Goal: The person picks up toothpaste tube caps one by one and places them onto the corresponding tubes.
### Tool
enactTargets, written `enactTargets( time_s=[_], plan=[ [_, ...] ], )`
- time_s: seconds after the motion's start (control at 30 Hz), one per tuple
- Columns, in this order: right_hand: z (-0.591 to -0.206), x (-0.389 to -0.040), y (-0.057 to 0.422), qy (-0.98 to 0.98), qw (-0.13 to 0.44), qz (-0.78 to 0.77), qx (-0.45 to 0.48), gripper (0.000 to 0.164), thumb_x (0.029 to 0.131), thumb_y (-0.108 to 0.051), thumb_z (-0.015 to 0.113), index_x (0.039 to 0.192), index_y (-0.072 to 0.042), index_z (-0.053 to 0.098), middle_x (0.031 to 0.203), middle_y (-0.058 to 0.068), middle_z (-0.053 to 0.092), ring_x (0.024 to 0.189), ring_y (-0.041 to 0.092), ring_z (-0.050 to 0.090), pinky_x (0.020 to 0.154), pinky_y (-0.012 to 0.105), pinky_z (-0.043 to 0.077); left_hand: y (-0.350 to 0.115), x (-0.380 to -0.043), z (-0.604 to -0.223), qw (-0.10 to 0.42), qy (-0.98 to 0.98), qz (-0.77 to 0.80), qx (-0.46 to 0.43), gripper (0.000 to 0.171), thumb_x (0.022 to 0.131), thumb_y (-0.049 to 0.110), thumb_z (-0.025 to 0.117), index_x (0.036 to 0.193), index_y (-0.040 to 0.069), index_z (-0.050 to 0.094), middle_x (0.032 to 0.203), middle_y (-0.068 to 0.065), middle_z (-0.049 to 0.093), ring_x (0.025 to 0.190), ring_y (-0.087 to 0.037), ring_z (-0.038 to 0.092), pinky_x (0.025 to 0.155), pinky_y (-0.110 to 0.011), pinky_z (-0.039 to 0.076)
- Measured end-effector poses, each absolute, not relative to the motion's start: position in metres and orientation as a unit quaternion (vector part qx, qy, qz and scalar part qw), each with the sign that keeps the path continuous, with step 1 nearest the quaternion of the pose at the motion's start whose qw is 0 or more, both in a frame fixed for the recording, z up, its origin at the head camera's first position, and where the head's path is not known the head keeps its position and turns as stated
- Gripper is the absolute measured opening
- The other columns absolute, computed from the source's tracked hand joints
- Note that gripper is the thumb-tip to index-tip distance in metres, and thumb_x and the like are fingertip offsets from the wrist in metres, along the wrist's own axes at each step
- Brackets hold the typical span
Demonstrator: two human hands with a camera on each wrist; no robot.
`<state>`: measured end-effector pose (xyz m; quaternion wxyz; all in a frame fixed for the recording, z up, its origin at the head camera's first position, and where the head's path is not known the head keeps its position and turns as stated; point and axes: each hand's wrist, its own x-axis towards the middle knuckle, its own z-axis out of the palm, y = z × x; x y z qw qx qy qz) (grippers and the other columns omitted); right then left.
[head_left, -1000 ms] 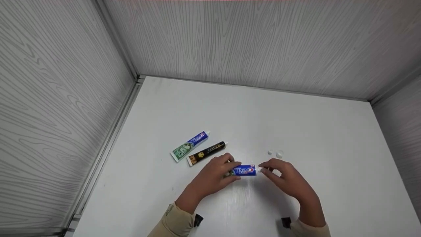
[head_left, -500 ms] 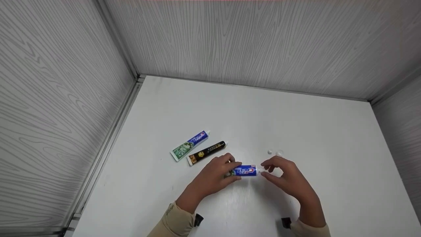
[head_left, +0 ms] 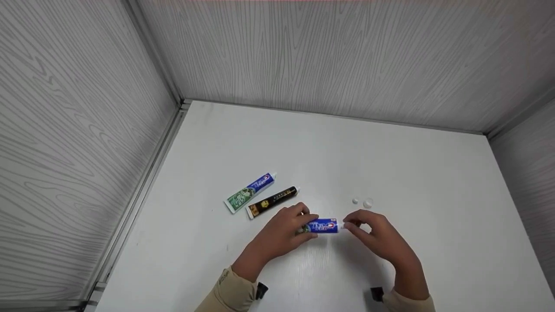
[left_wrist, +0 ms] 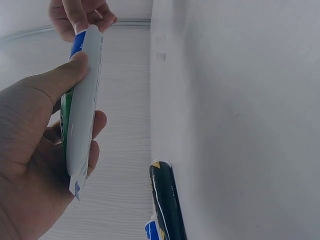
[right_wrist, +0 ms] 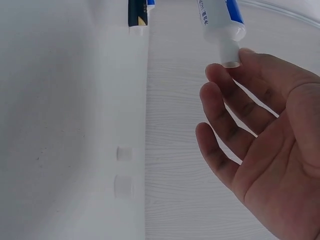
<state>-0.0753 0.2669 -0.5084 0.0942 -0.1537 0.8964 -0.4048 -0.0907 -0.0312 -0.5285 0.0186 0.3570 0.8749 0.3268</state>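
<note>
My left hand [head_left: 282,230] grips a blue, green and white toothpaste tube [head_left: 323,225] by its body, with the capped end pointing right. In the left wrist view the tube's white back [left_wrist: 84,105] faces the camera, thumb on one side and fingers on the other. At the tube's right end, my right hand [head_left: 376,234] pinches the small white cap [right_wrist: 230,53] between thumb and index finger. Its other fingers are loosely bent, away from the tube.
Left of the hands lie a black toothpaste tube [head_left: 273,202] and another blue and green toothpaste tube [head_left: 250,192], both on the white table [head_left: 329,151]. Beyond the right hand are a small white cap [head_left: 355,200] and a larger clear one [head_left: 368,203]. Wood-grained panels [head_left: 303,56] border the table.
My right fingers spread slightly apart around the cap half a second ago and now close on it again. The left hand keeps its grip, and the tube has barely moved.
</note>
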Motion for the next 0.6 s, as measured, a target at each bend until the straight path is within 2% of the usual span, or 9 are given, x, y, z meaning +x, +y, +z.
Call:
enactTargets(
  time_s=[0.1,0.17,0.27,0.37,0.47,0.6],
  plan=[
    [-0.5086,-0.0760,0.2673,0.897,0.101,-0.402,-0.150,0.025,0.106,-0.036,0.067,0.116,-0.017,0.077,0.106,-0.014,0.076,0.099,0.011,0.068,0.088,0.036,0.058,-0.0313,-0.0904,-0.5300,0.021,0.873,0.332,0.357,0.044,0.101,0.039,0.074,0.140,0.017,0.071,0.119,0.001,0.060,0.092,-0.012,0.051,0.085,-0.031,0.046],
    [-0.5085,-0.0752,0.2669,0.897,0.093,-0.403,-0.155,0.021,0.104,-0.036,0.071,0.117,-0.020,0.076,0.107,-0.013,0.075,0.098,0.012,0.068,0.085,0.037,0.058,-0.0313,-0.0903,-0.5315,0.023,0.873,0.334,0.356,0.044,0.101,0.039,0.074,0.140,0.017,0.070,0.119,0.002,0.060,0.093,-0.012,0.051,0.085,-0.030,0.046],
    [-0.5084,-0.0738,0.2657,0.896,0.070,-0.406,-0.164,0.021,0.097,-0.025,0.081,0.117,-0.025,0.074,0.111,-0.010,0.074,0.097,0.014,0.068,0.080,0.036,0.058,-0.0316,-0.0908,-0.5331,0.022,0.873,0.335,0.354,0.044,0.101,0.039,0.073,0.140,0.017,0.070,0.119,0.002,0.060,0.093,-0.012,0.052,0.084,-0.030,0.047],
    [-0.5088,-0.0732,0.2645,0.893,0.044,-0.413,-0.174,0.036,0.088,-0.009,0.087,0.115,-0.028,0.072,0.113,-0.005,0.073,0.095,0.015,0.068,0.080,0.036,0.060,-0.0316,-0.0911,-0.5330,0.018,0.873,0.334,0.355,0.044,0.101,0.039,0.074,0.140,0.017,0.071,0.118,0.002,0.060,0.093,-0.012,0.052,0.085,-0.031,0.047],
    [-0.5090,-0.0731,0.2641,0.890,0.026,-0.418,-0.179,0.039,0.084,0.001,0.088,0.110,-0.025,0.073,0.109,-0.006,0.073,0.093,0.012,0.068,0.081,0.038,0.061,-0.0313,-0.0906,-0.5324,0.018,0.872,0.334,0.356,0.044,0.101,0.039,0.074,0.140,0.018,0.070,0.118,0.003,0.060,0.093,-0.011,0.053,0.085,-0.030,0.048],
    [-0.5096,-0.0731,0.2643,0.892,0.022,-0.412,-0.187,0.035,0.085,0.002,0.087,0.106,-0.022,0.074,0.104,-0.012,0.072,0.091,0.010,0.067,0.082,0.040,0.062,-0.0312,-0.0897,-0.5332,0.020,0.873,0.334,0.355,0.045,0.102,0.040,0.073,0.140,0.018,0.070,0.119,0.003,0.060,0.094,-0.011,0.053,0.085,-0.028,0.047]
  ],
)
